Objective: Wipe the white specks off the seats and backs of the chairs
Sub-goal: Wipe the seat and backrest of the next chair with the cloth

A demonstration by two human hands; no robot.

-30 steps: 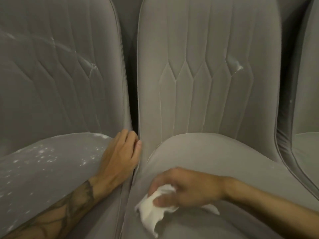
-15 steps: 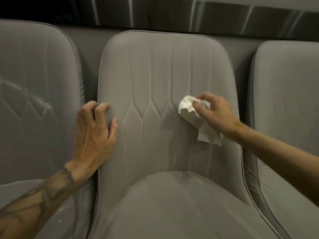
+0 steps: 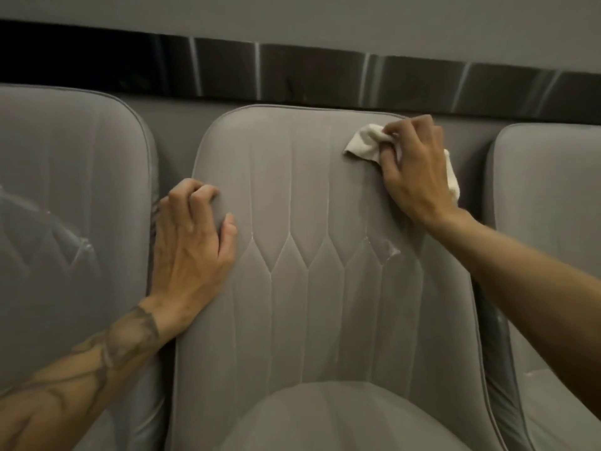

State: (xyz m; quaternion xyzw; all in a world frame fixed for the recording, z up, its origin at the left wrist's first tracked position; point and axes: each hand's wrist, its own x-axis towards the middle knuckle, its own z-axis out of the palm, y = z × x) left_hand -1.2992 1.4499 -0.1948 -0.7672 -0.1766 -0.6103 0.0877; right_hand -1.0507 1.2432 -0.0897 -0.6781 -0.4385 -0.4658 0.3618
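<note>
- I am on the back of the middle chair, working its upper right corner, so the step in hand is wiping this backrest, not the seat.
- My right hand holds the white cloth. The fingers are curled round a bunched part of it and press it flat against the fabric just under the top edge; a loose end shows behind my wrist.
- My left hand steadies the chair. Its fingers are hooked over the left edge of the backrest, with the thumb on the front face, and they hold nothing else.
- A white smear sits lower on the same backrest, below my right hand, where the stitched lines meet. Faint pale lines also run along some seams.
- I judge the next move to be a downward stroke of the cloth onto that smear, with firm pressure and the left hand bracing so the backrest does not give.
- The left chair shows pale streaks on its back, and the right chair has a small speck low down, so both look not yet done.
</note>
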